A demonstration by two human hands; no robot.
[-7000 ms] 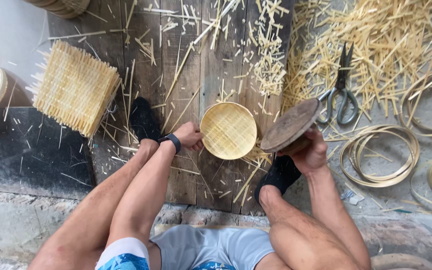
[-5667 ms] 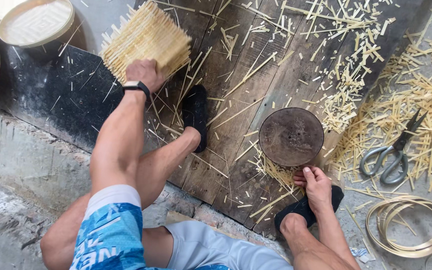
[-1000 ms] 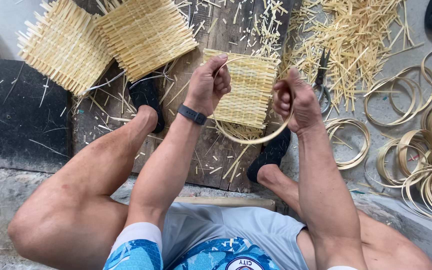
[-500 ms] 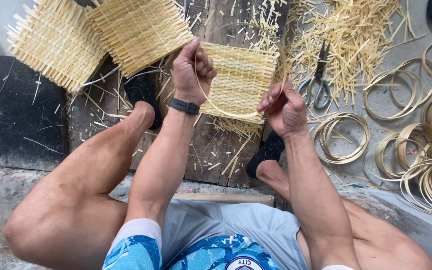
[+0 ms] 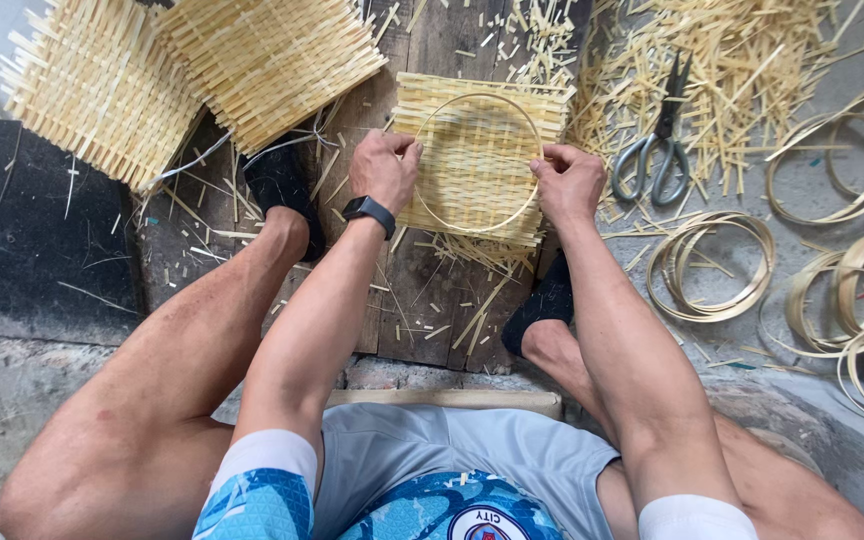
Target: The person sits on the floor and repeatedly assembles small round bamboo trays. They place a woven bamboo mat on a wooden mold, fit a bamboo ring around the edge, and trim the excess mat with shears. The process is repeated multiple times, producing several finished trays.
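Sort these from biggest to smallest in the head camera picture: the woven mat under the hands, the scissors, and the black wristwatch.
1. Woven mat, the biggest.
2. Scissors, clearly smaller than the mat.
3. Black wristwatch on the left hand, the smallest.

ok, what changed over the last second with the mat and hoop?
Both hands, left hand and right hand, lowered the bamboo hoop flat onto the woven mat, now lying on the plank. Both hold the hoop's rim. Scissors and spare mats unchanged.
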